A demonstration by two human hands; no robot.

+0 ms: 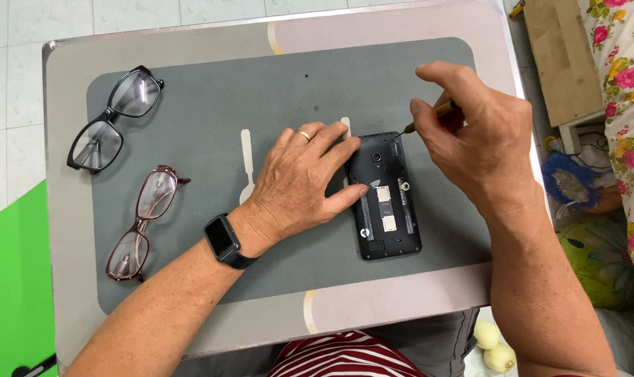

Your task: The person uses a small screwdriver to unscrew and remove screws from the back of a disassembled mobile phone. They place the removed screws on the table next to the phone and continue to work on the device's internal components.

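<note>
Two hands busy — my left hand [299, 174] flat, pinning the open-backed black phone [387, 195] on the grey mat [212, 105], my right hand [477, 132] pinching a thin brown-handled screwdriver [429, 115] at its top corner screw — next, steady turning.

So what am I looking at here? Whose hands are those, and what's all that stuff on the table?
The camera sits on a person's head and looks down, so you see that person's own two hands. The left hand, with a ring and a black watch, presses down a black phone whose back cover is off. The right hand holds a thin screwdriver with its tip at the phone's top corner. They work on a grey mat. Beside it lie black glasses, dark red glasses and flat white tools.
</note>
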